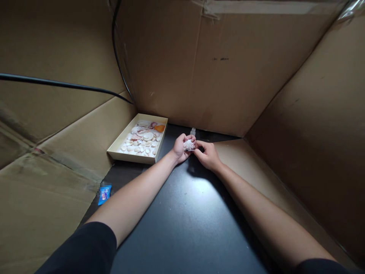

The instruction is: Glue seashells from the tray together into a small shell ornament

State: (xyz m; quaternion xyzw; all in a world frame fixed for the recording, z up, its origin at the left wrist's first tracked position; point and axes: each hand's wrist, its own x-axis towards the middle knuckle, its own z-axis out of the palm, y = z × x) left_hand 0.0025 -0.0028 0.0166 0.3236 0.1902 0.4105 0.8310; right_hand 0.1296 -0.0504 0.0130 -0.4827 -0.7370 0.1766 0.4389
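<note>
A ribbed scallop shell [188, 145], white with reddish-brown streaks, rests in my left hand [180, 149], whose fingers curl around it. My right hand [209, 155] is right beside the shell, thumb and index finger pinched together at its right edge. Whether those fingertips grip the shell's rim or some small thing is too fine to make out. Just behind my left fingers stands a small clear bottle [193, 131], its lower part hidden by the hand. Left of my hands, a shallow cream box [134, 158] holds several shells [142, 144] and an orange shell [159, 128].
Both forearms reach over a dark table [182, 228]. A blue packet [104, 194] lies at the left edge. Cardboard walls [222, 76] enclose the left, back and right sides, and a cardboard flap [245, 156] lies at right. Black cables [65, 86] run along the left wall.
</note>
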